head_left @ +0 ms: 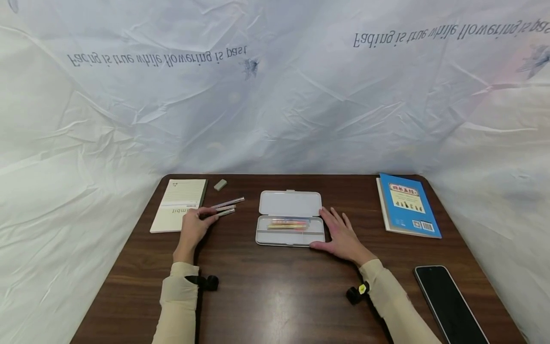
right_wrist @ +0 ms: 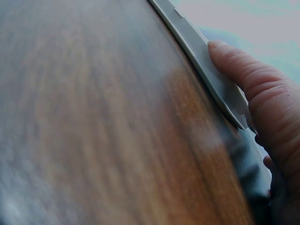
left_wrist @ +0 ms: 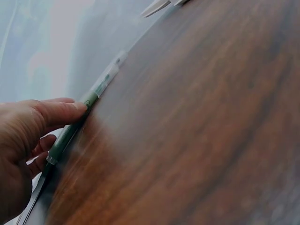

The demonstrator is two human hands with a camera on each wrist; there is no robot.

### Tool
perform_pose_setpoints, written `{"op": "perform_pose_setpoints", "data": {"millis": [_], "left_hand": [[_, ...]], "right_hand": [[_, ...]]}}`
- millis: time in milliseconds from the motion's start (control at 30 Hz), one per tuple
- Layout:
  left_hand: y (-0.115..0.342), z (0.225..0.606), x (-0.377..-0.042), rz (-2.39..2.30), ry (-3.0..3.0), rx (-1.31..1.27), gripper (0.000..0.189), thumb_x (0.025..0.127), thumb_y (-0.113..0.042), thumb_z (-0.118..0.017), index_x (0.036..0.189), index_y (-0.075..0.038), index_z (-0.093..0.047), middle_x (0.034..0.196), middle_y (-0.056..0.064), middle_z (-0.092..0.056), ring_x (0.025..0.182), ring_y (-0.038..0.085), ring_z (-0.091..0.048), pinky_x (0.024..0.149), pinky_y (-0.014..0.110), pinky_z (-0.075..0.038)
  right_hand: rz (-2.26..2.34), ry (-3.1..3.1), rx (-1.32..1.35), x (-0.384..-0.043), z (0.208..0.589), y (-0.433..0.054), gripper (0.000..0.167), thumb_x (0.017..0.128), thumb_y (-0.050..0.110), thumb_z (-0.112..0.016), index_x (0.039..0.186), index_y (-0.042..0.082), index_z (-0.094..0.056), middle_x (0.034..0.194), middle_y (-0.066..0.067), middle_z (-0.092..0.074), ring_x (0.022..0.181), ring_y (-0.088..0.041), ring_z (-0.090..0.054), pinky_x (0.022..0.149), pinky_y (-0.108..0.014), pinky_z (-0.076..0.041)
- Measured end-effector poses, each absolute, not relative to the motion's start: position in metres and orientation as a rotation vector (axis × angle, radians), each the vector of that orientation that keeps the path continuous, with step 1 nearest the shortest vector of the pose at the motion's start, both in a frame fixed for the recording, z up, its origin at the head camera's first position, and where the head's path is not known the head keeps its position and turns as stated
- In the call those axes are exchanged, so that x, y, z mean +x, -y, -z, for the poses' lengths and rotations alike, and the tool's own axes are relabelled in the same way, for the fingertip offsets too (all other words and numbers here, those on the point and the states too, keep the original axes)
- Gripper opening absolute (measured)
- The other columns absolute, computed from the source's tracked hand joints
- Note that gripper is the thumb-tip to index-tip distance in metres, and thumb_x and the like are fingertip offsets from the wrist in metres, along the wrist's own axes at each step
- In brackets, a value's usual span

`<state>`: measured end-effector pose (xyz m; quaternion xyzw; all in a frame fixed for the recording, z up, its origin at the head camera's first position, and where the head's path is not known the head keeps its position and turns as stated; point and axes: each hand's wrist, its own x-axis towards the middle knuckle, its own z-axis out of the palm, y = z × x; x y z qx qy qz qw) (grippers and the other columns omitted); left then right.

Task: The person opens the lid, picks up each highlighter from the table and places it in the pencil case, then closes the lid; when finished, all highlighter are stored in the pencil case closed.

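Note:
My left hand (head_left: 195, 230) is beside the notepad, with thumb and fingers pinching a green pen (left_wrist: 73, 123) that has a clear cap end. Two more slim pens or pencils lie just beyond it, among them a pale purple pen (head_left: 229, 202). A white pencil case (head_left: 268, 240) lies with its lid folded back at mid-table; several coloured pens (head_left: 287, 224) are in its upper compartment. At the case's right side, my right hand (head_left: 342, 237) has its fingers spread. Its thumb (right_wrist: 234, 61) touches the near right corner, and a fingertip reaches the lid's edge.
A notepad (head_left: 172, 217) lies at the far left, with an eraser (head_left: 220, 185) to its right. A blue book (head_left: 401, 220) occupies the far right corner. Nearer on the right is a black phone (head_left: 449, 301). A pale printed curtain (head_left: 275, 119) hangs behind the table.

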<state>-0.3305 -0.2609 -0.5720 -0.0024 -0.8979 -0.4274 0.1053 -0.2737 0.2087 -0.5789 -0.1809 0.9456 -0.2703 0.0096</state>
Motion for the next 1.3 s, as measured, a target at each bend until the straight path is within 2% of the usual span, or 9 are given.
{"op": "perform_pose_setpoints", "data": {"millis": [200,533,633,733,833,933,1100,1200,1300], "left_hand": [[0.261,0.573,-0.330,1.258,2.695,0.026,0.020,0.090,-0.014,-0.085,0.108,-0.005,-0.083,0.123,0.023,-0.070,0.118,0.043,-0.064,0.103,0.057,-0.048],[0.260,0.573,-0.330,1.221,2.696,0.013,0.019,0.091,-0.015,-0.086,0.107,-0.006,-0.083,0.119,0.022,-0.070,0.115,0.043,-0.064,0.101,0.057,-0.049],[0.258,0.568,-0.330,1.186,2.694,-0.030,0.018,0.090,-0.016,-0.086,0.105,-0.007,-0.084,0.113,0.022,-0.070,0.110,0.042,-0.062,0.098,0.057,-0.048],[0.252,0.560,-0.329,1.150,2.696,-0.101,0.016,0.090,-0.015,-0.086,0.104,-0.007,-0.084,0.106,0.021,-0.069,0.101,0.039,-0.061,0.088,0.053,-0.049],[0.244,0.550,-0.328,1.140,2.711,-0.156,0.015,0.091,-0.015,-0.085,0.105,-0.008,-0.084,0.106,0.018,-0.066,0.096,0.034,-0.059,0.081,0.046,-0.048],[0.233,0.541,-0.325,1.149,2.733,-0.177,0.016,0.092,-0.014,-0.085,0.107,-0.009,-0.084,0.111,0.017,-0.063,0.097,0.032,-0.058,0.080,0.044,-0.049],[0.211,0.533,-0.323,1.131,2.770,-0.253,0.016,0.092,-0.016,-0.085,0.107,-0.012,-0.084,0.115,0.015,-0.066,0.108,0.033,-0.058,0.092,0.054,-0.049],[0.195,0.530,-0.322,1.117,2.802,-0.309,0.016,0.091,-0.019,-0.086,0.107,-0.015,-0.084,0.113,0.013,-0.069,0.115,0.034,-0.056,0.109,0.066,-0.037],[0.180,0.527,-0.321,1.119,2.840,-0.371,0.016,0.091,-0.020,-0.086,0.106,-0.017,-0.085,0.113,0.010,-0.070,0.116,0.034,-0.057,0.110,0.067,-0.037]], "right_hand": [[0.853,-2.954,-0.568,-0.273,0.577,-0.208,0.111,0.086,0.065,-0.077,0.166,0.006,-0.029,0.172,-0.016,-0.030,0.160,-0.042,-0.017,0.125,-0.068,-0.003],[0.845,-2.945,-0.565,-0.273,0.577,-0.208,0.111,0.086,0.067,-0.076,0.167,0.008,-0.028,0.172,-0.016,-0.029,0.160,-0.042,-0.017,0.125,-0.068,-0.004],[0.844,-2.947,-0.564,-0.273,0.578,-0.208,0.111,0.086,0.067,-0.076,0.167,0.008,-0.028,0.172,-0.016,-0.029,0.160,-0.042,-0.017,0.125,-0.068,-0.004],[0.842,-2.951,-0.564,-0.273,0.578,-0.208,0.111,0.086,0.067,-0.076,0.167,0.007,-0.029,0.172,-0.016,-0.030,0.160,-0.042,-0.017,0.125,-0.068,-0.004],[0.846,-2.953,-0.565,-0.273,0.577,-0.208,0.111,0.086,0.066,-0.077,0.166,0.007,-0.029,0.172,-0.017,-0.030,0.160,-0.043,-0.018,0.124,-0.069,-0.004],[0.850,-2.954,-0.568,-0.273,0.577,-0.208,0.111,0.086,0.065,-0.077,0.166,0.006,-0.030,0.171,-0.018,-0.030,0.160,-0.043,-0.018,0.124,-0.069,-0.004],[0.845,-2.954,-0.568,-0.273,0.576,-0.207,0.111,0.086,0.065,-0.077,0.166,0.006,-0.029,0.172,-0.018,-0.030,0.160,-0.043,-0.018,0.124,-0.068,-0.004],[0.842,-2.953,-0.565,-0.273,0.575,-0.207,0.111,0.086,0.065,-0.077,0.166,0.006,-0.029,0.172,-0.018,-0.029,0.160,-0.043,-0.018,0.125,-0.068,-0.004],[0.842,-2.950,-0.562,-0.273,0.575,-0.207,0.111,0.086,0.065,-0.077,0.167,0.006,-0.029,0.172,-0.017,-0.029,0.160,-0.043,-0.017,0.125,-0.068,-0.003]]}}
